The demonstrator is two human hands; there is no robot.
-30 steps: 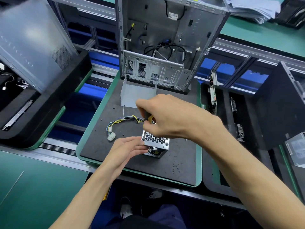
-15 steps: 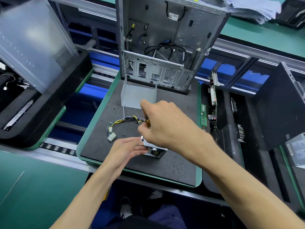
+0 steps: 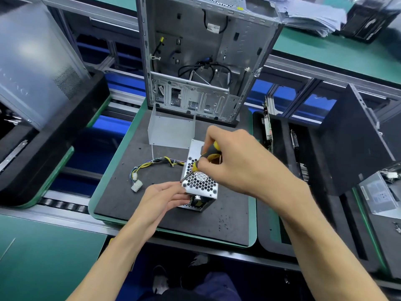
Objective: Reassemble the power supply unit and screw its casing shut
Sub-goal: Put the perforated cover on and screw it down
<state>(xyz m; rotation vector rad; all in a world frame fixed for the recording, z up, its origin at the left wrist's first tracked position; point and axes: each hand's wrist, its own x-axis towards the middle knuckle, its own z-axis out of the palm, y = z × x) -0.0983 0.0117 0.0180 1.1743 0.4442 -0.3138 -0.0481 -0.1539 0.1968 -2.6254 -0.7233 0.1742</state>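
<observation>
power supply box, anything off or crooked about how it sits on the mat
Yes: the power supply box sits skewed to the mat edges, propped by the left hand. A bent metal cover stands loose behind it.

Power supply (image 3: 200, 181) before chassis (image 3: 201, 61)

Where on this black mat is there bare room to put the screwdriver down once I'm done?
The widest bare patch of the mat is its near right corner, right of the power supply unit. A smaller patch lies along the near left edge, below the white connector. It is crowded mid-mat: the cable bundle, the bent metal cover, both hands.
</observation>
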